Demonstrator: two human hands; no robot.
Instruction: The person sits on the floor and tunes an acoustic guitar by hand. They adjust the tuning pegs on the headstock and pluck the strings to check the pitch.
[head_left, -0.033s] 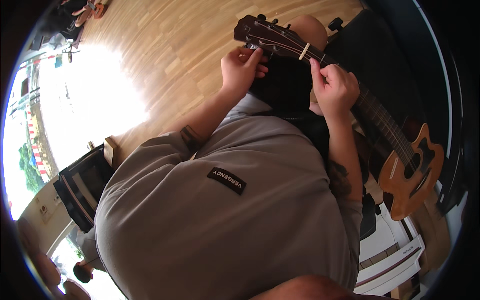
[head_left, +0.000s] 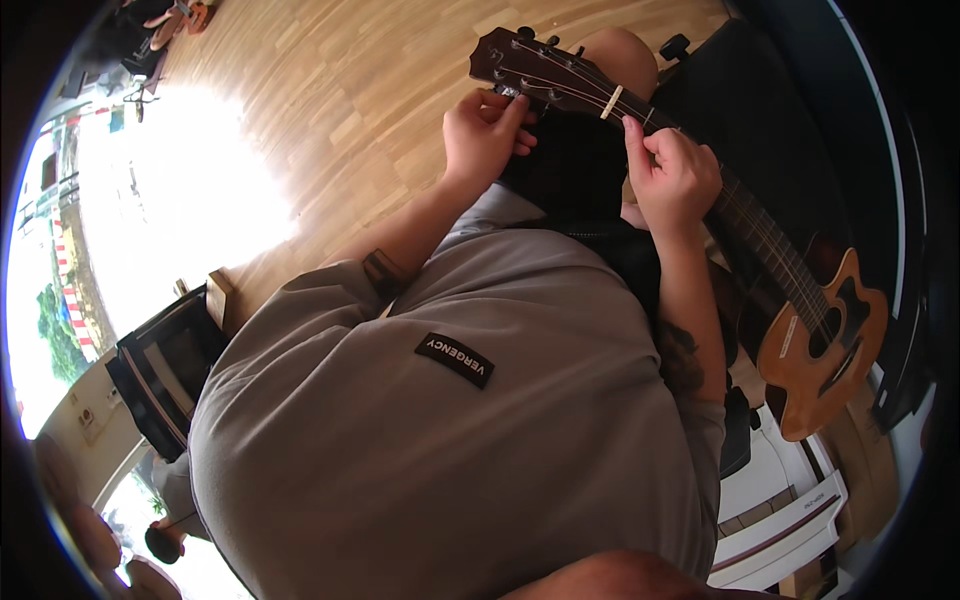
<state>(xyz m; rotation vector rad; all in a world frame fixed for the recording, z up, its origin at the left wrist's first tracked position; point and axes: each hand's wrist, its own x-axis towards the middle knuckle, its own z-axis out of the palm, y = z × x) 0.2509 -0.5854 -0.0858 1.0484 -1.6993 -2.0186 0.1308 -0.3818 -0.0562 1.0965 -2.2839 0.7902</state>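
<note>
An acoustic guitar (head_left: 850,380) with a light wooden top lies slanted to my right, its neck (head_left: 755,225) running up and left to a dark headstock (head_left: 492,55). Thumb and fingers of my left hand (head_left: 485,140) pinch a tuning peg at the near edge of the headstock, mostly covered by the fingertips. Just below the pale nut (head_left: 612,103), my right hand (head_left: 680,180) is closed beside the neck, thumb up along the strings. What its curled fingers hold, if anything, is hidden. Several tuning pegs line the headstock's far edge, such as one peg (head_left: 526,34).
Wooden flooring (head_left: 370,75) spreads ahead, with sun glare on the left. A black case (head_left: 165,375) stands at left. White keyboard-like equipment (head_left: 790,540) sits at lower right, and a dark panel (head_left: 800,110) rises beyond the neck. Another person (head_left: 165,540) shows at lower left.
</note>
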